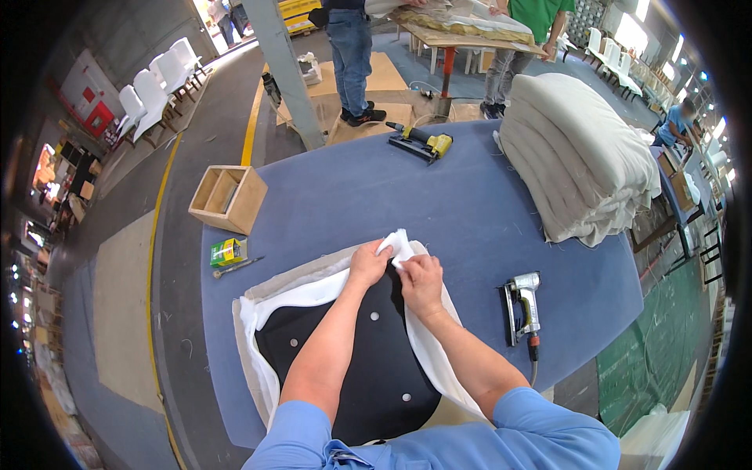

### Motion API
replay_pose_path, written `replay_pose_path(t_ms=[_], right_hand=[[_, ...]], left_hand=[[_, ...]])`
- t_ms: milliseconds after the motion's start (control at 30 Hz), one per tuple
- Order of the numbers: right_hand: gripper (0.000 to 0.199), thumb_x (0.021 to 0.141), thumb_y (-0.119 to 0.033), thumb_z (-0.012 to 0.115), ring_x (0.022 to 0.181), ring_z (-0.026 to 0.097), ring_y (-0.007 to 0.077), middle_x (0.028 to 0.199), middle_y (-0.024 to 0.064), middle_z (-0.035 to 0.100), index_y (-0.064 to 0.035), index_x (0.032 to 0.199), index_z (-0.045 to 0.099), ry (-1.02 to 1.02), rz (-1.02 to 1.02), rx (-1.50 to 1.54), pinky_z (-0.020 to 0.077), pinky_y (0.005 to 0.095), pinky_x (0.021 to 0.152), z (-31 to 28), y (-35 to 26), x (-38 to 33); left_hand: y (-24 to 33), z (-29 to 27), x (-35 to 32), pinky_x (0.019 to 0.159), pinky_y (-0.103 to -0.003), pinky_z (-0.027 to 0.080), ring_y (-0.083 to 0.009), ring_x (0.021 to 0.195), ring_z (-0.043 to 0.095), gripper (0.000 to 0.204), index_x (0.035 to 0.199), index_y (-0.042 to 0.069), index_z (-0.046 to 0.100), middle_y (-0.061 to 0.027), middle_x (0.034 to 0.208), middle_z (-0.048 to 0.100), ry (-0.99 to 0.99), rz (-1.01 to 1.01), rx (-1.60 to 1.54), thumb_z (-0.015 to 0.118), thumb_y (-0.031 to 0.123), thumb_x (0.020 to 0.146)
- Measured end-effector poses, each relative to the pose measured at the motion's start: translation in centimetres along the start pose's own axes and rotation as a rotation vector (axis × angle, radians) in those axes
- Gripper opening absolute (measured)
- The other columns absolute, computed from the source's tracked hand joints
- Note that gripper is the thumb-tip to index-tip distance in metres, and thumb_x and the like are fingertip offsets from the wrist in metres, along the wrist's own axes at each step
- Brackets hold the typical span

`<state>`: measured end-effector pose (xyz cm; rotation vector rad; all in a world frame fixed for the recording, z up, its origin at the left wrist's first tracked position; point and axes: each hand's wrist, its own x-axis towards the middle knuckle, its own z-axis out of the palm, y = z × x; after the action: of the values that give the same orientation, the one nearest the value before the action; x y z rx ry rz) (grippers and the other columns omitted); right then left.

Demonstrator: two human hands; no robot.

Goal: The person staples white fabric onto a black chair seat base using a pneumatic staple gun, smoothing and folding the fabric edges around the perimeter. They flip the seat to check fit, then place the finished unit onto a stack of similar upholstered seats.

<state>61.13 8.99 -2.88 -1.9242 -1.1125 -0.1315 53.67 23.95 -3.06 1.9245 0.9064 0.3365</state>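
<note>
In front of me a black panel [352,356] with several round holes lies on the blue table. White padding [309,292] and beige fabric [249,345] stick out around its edges. At the panel's far corner my left hand [370,263] is closed on the white padding, pinching it upward. Just to the right, my right hand [421,283] grips the same bunched padding with bent fingers. Apart from both hands, a silver staple gun [523,308] with a hose lies on the right of the table.
The blue table [345,188] also bears a yellow-black staple gun [421,143], a wooden box [228,196], a small green-yellow carton [227,252], a thin tool [238,267] and folded beige fabric [576,153]. People stand beyond the far edge, by a grey post [286,70].
</note>
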Motion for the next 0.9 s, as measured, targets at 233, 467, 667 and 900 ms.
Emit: replay_pose_path(t_ms=[233,467,667,900], right_hand=[[0.014,0.082,-0.012,0.076,0.096,0.059,0.0306,0.100,0.0058,0.066,-0.0088,0.095,0.077,-0.110,-0.021,0.017,0.0459,0.0446,0.084,1.0,-1.2,-0.9],[0.015,0.087,-0.011,0.065,0.099,0.062,0.0334,0.101,0.0124,0.069,-0.0024,0.094,0.076,-0.146,-0.016,0.104,0.0480,0.0432,0.090,0.8,-0.1,-1.6],[0.021,0.086,-0.006,0.060,0.087,0.066,0.0335,0.103,0.0165,0.067,0.0001,0.105,0.067,-0.231,0.343,0.278,0.0543,0.0414,0.081,0.2,0.7,0.4],[0.043,0.082,-0.007,0.067,0.091,0.067,0.0314,0.116,0.0195,0.060,-0.0046,0.125,0.061,-0.271,0.477,0.178,0.0551,0.0417,0.085,1.3,2.2,2.0]], left_hand=[[-0.9,-0.9,-0.6,0.095,-0.037,0.052,-0.0275,0.108,0.071,0.033,0.125,0.006,0.072,-0.0158,0.115,0.075,-0.047,0.081,-0.052,0.064,0.020,0.096],[-0.2,-0.6,-2.6,0.107,-0.037,0.048,-0.0307,0.123,0.065,0.036,0.128,0.008,0.071,-0.0158,0.131,0.070,-0.138,0.200,-0.071,0.060,0.008,0.094],[-0.9,-0.7,-3.5,0.109,-0.041,0.046,-0.0318,0.125,0.062,0.037,0.122,0.008,0.073,-0.0130,0.133,0.069,-0.064,0.419,0.036,0.057,-0.002,0.090],[-1.2,0.0,-4.4,0.107,-0.048,0.046,-0.0360,0.116,0.063,0.028,0.111,0.006,0.075,-0.0130,0.121,0.072,0.043,0.569,0.249,0.062,-0.001,0.087]])
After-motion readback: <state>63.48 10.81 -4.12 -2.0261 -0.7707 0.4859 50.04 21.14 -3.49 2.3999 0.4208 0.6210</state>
